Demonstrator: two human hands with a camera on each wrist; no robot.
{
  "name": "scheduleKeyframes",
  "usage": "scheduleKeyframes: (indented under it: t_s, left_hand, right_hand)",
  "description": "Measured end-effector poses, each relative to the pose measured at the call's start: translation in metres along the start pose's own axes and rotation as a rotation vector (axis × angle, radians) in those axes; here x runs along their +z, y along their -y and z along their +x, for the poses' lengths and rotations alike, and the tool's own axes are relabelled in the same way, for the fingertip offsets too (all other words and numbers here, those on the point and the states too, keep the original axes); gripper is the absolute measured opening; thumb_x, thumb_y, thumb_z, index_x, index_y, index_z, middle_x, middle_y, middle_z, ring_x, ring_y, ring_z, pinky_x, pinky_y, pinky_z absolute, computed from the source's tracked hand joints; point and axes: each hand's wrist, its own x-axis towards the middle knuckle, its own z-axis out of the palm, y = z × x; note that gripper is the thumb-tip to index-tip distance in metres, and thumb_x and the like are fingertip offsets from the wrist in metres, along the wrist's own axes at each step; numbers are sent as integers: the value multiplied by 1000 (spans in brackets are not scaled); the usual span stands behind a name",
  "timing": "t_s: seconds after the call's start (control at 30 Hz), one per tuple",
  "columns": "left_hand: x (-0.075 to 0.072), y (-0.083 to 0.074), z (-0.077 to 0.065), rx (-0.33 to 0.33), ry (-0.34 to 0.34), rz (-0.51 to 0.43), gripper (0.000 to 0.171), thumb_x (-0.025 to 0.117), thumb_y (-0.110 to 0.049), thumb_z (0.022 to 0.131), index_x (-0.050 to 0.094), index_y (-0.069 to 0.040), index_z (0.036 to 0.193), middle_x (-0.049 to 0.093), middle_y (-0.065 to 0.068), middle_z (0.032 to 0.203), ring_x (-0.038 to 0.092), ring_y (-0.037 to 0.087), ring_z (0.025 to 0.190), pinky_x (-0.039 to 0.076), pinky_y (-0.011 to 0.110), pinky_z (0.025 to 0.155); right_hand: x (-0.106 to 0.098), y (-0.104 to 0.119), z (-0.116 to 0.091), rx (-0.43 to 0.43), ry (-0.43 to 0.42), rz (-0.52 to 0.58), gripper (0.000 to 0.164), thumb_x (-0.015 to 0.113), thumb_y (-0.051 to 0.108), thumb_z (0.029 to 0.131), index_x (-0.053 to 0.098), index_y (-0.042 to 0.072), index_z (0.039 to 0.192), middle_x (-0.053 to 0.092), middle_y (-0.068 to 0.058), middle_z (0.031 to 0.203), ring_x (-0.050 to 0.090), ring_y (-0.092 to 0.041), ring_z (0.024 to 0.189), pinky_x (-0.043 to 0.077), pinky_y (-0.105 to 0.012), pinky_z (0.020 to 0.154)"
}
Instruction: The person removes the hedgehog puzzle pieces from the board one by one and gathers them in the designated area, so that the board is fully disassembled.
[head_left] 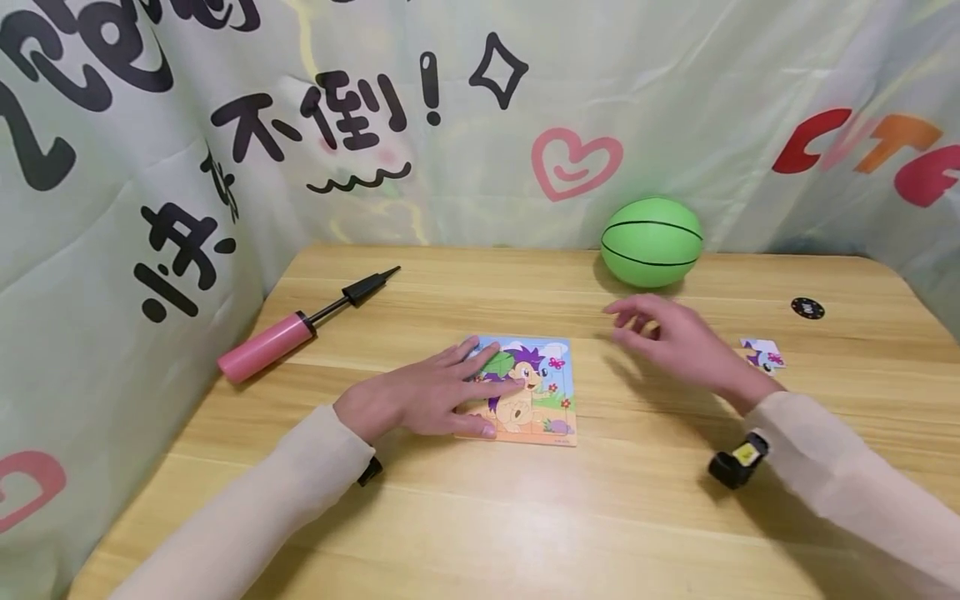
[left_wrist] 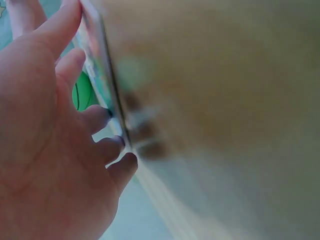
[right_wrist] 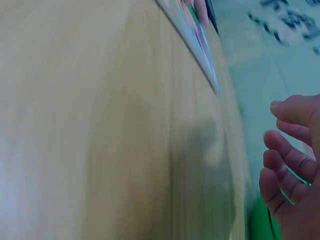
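Observation:
A square picture puzzle board [head_left: 558, 408] with a purple-haired cartoon hedgehog lies flat on the wooden table. Over its left part spreads my left hand [head_left: 431, 392], fingers extended and fingertips on the picture. In the left wrist view the fingers [left_wrist: 70, 65] reach along the board's edge [left_wrist: 107, 60]. My right hand [head_left: 667, 337] hovers right of the board with loosely bent fingers and nothing held. The right wrist view shows those fingers [right_wrist: 282, 155] apart from the table. Just beyond the right wrist lies a small square puzzle piece [head_left: 763, 354] with a butterfly printed on it.
Behind my right hand a green ball [head_left: 651, 242] sits near the back edge. A pink hand pump [head_left: 270, 346] with a black nozzle lies at the left. A round black chip [head_left: 807, 308] lies at the right. Printed cloth [head_left: 465, 192] hangs around the table.

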Motion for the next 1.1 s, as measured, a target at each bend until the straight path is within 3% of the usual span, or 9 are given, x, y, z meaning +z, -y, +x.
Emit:
scheduleKeyframes:
  t_s: [0.17,0.4,0.57,0.87,1.1]
  left_hand:
    - [4,3,-1,-9,-4,-42,70,54,-64,109,27,-48,172,-8,9,185,-12,39,171,9,58,138]
    - [5,4,0,-8,-1,-37,70,53,-65,109,27,-48,172,-8,9,185,-13,39,170,8,58,138]
    - [4,4,1,-13,10,-11,70,53,-65,109,27,-46,172,-7,11,185,-13,39,170,6,55,139]
    - [-1,1,2,-27,38,20,70,51,-65,110,26,-46,172,-8,12,184,-14,38,170,6,54,139]
    - [-1,0,2,-46,49,5,70,51,-66,109,25,-48,172,-10,10,184,-15,37,170,8,55,139]
  right_hand:
    - [32,25,19,-50,79,15,32,75,19,105,73,6,134,76,-6,113,69,-20,100,58,-31,85]
    - [60,38,34,-69,109,-56,25,79,20,102,77,9,124,73,-3,107,65,-19,97,54,-37,88]
    - [68,39,39,-90,139,-109,19,80,19,102,78,9,118,73,-5,110,66,-20,101,58,-43,93]
    - [75,43,43,-131,120,-140,7,78,14,102,78,10,107,72,-1,101,63,-18,92,57,-39,88]
    - [74,46,42,-176,104,-152,9,77,12,100,77,7,107,72,-3,103,65,-18,95,60,-38,89]
